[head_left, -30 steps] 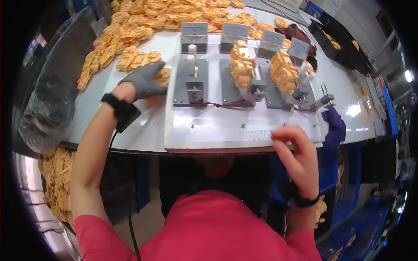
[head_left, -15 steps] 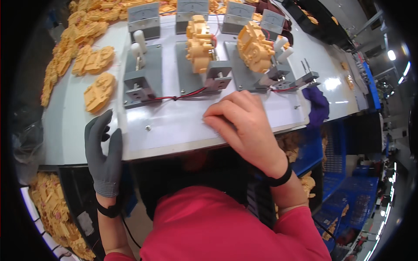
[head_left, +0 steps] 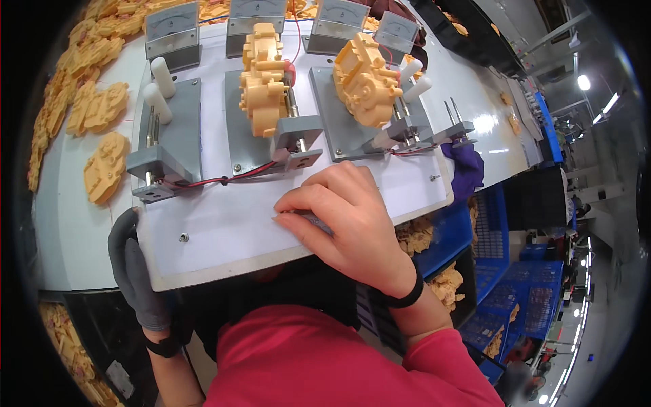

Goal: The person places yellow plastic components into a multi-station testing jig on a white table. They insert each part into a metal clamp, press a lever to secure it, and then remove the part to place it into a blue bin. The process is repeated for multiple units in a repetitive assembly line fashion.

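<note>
The right hand (head_left: 346,220) arches over the board (head_left: 224,251), thumb near forefinger, the gloved left hand (head_left: 133,271) at its edge, both grips unclear, knobbly yellow casings (head_left: 263,85) beyond the right.

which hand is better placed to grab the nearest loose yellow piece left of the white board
Probably the left: the gray-gloved left hand is by the left edge of the white board, nearer that yellow piece. The bare right hand is over the board, farther across.
</note>
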### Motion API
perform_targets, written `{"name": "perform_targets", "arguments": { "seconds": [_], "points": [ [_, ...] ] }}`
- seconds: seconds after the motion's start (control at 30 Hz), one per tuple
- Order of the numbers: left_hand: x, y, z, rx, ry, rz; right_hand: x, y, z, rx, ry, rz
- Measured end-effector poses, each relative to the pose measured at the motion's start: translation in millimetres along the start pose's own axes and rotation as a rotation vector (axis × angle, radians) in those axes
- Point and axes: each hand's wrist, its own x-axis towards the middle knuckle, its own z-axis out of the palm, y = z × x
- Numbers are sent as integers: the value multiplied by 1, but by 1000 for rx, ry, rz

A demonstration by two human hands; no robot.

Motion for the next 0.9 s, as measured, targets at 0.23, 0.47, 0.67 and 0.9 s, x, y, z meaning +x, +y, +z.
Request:
{"name": "perform_targets", "arguments": {
  "seconds": [0.23,0.47,0.67,0.9],
  "points": [
    [-1,0,0,16,13,10,-1,1,2,-3,16,-24],
    [0,-1,0,54,29,1,-1,0,1,2,41,-29],
    [1,0,2,27,30,-27,0,1,2,-17,43,-35],
    [-6,22,17,-138,77,-106,2,-6,2,-45,15,-1]
  ]
}}
